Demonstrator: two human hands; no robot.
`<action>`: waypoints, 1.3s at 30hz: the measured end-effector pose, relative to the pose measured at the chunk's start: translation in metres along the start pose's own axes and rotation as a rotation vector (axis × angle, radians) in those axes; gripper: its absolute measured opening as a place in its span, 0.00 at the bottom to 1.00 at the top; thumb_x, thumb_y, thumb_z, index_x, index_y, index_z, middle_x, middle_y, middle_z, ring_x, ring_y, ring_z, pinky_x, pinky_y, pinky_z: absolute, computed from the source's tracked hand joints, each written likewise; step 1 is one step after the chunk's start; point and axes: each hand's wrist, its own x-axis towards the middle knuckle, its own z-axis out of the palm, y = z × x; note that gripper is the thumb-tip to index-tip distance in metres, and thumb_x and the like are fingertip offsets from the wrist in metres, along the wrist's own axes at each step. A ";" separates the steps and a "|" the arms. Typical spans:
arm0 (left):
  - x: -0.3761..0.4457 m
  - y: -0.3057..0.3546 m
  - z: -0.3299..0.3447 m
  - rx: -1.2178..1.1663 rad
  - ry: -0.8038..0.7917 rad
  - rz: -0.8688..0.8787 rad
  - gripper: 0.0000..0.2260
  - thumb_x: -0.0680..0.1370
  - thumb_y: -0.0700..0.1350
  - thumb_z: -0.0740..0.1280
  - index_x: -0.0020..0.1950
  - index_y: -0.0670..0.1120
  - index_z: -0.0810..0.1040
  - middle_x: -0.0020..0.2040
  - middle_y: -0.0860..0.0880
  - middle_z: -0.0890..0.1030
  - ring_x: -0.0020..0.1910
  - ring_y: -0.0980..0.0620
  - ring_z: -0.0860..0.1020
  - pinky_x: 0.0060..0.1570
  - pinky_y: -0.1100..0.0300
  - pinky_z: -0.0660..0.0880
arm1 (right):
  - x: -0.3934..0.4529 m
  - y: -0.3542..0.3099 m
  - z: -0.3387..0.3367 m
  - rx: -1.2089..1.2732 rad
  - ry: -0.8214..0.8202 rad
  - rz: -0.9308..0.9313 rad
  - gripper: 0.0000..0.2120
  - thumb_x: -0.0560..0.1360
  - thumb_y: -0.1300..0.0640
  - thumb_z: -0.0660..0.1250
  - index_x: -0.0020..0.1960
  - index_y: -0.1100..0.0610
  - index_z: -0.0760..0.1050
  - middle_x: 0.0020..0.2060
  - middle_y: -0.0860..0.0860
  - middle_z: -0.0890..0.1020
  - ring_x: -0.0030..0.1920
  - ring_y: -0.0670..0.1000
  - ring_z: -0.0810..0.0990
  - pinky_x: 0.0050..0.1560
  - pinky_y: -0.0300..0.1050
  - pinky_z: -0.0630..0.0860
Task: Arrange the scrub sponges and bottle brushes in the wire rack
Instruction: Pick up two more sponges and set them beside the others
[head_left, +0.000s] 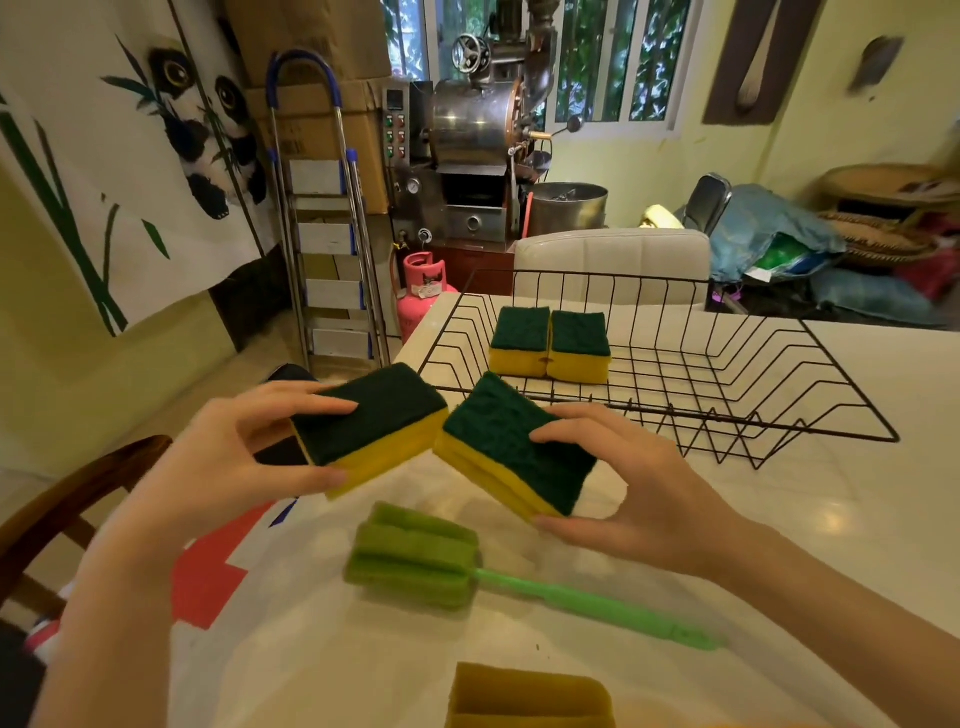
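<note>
My left hand (228, 452) grips a yellow scrub sponge with a dark green pad (369, 426), held above the table's near left part. My right hand (623, 488) grips a second sponge of the same kind (511, 447); the two sponges nearly touch at their inner corners. Behind them stands the black wire rack (779, 384), with two more green-and-yellow sponges (550, 343) side by side in its far left part. A green bottle brush (431, 556) lies on the table below my hands, handle pointing right. A yellow-brown brush head (524, 696) shows at the bottom edge.
The white table (831, 519) runs right and away from me. A white chair back (613, 265) stands behind the rack. A wooden chair (67, 499) is at my left. A stepladder (322, 218), pink gas cylinder (421, 291) and metal machine (478, 156) stand farther back.
</note>
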 end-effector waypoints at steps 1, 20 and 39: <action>0.002 0.007 -0.002 0.020 0.028 0.030 0.23 0.55 0.48 0.73 0.46 0.67 0.78 0.62 0.55 0.74 0.63 0.52 0.71 0.65 0.47 0.68 | 0.001 0.000 -0.004 -0.012 0.048 -0.023 0.26 0.65 0.42 0.69 0.61 0.45 0.67 0.59 0.43 0.70 0.62 0.42 0.69 0.58 0.30 0.70; 0.173 0.100 0.127 -0.409 0.058 0.142 0.18 0.67 0.45 0.73 0.56 0.52 0.77 0.54 0.49 0.80 0.53 0.52 0.79 0.54 0.54 0.77 | 0.020 0.075 -0.102 -0.033 0.707 0.319 0.27 0.58 0.45 0.74 0.54 0.49 0.69 0.52 0.48 0.74 0.55 0.50 0.75 0.52 0.47 0.78; 0.223 0.101 0.240 0.769 -0.035 0.356 0.23 0.72 0.60 0.63 0.54 0.43 0.72 0.54 0.42 0.73 0.46 0.44 0.76 0.40 0.56 0.71 | 0.021 0.133 -0.107 -0.307 0.397 0.781 0.30 0.58 0.41 0.76 0.51 0.54 0.67 0.48 0.50 0.70 0.45 0.48 0.70 0.34 0.36 0.66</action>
